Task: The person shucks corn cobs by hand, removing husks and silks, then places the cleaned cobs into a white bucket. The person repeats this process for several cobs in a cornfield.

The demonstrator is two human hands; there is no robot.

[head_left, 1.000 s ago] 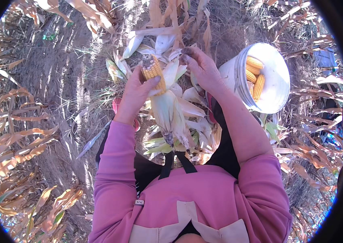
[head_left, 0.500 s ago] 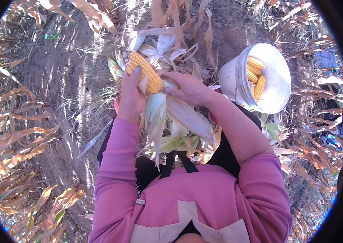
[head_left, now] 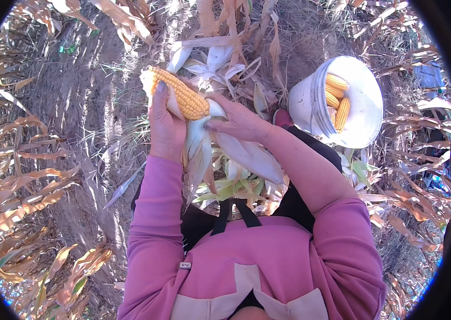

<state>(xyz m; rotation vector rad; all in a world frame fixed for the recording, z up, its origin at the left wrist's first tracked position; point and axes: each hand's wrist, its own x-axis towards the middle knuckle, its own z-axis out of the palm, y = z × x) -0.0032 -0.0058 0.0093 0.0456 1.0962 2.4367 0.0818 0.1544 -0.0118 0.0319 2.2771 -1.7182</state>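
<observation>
A yellow ear of corn point(head_left: 186, 100) lies tilted across my left hand point(head_left: 167, 128), its tip pointing up and to the left. My left fingers wrap round the ear, with the thumb on the kernels. Pale husk leaves point(head_left: 197, 146) hang peeled back from its lower end. At that end my right hand point(head_left: 242, 122) is closed on the husk, the thumb pressing from below; part of the grip is hidden. Another long, dry husk leaf point(head_left: 254, 160) trails beneath my right wrist.
To the right a white bucket point(head_left: 304, 101) stands tipped toward me, with several husked ears of corn point(head_left: 342, 113) inside. Loose husks point(head_left: 217, 57) lie just beyond my hands. Dry corn plants point(head_left: 28, 176) line both sides of the bare soil.
Both hands have shifted slightly to the left with the ear of corn. The ear has turned to lie flatter, and more husk shows pulled away at its lower end.
</observation>
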